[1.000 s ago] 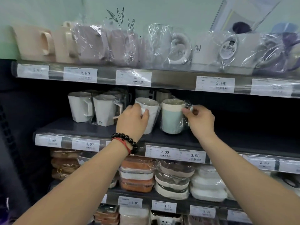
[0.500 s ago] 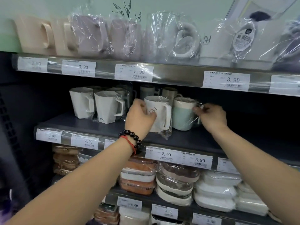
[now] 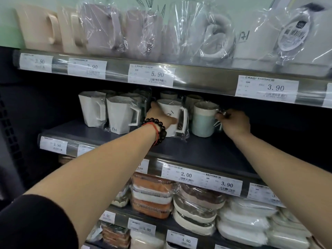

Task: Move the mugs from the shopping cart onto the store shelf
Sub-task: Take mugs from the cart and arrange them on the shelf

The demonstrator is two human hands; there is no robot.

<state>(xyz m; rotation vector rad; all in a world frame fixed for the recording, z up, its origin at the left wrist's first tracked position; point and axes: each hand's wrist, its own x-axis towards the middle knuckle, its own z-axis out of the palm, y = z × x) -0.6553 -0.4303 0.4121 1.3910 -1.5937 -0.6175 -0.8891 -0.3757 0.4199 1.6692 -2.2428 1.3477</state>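
Observation:
A white mug (image 3: 173, 115) in clear wrap stands on the dark middle shelf (image 3: 206, 151). My left hand (image 3: 159, 117), with a bead bracelet at the wrist, grips its left side, thumb across the front. To its right stands a pale green mug (image 3: 203, 121) with a cream rim, also wrapped. My right hand (image 3: 233, 122) holds it at the handle side, fingers curled; the handle itself is hidden. Both mugs sit deep on the shelf. The shopping cart is out of view.
Two angular white mugs (image 3: 118, 114) stand left of my left hand, more mugs behind. The upper shelf edge (image 3: 197, 76) with price tags overhangs close above. Wrapped bowls (image 3: 195, 211) fill the lower shelf. Bare shelf lies right of the green mug.
Both hands have pushed the two mugs further back onto the middle shelf. The white mug's handle now faces right. The camera has moved closer.

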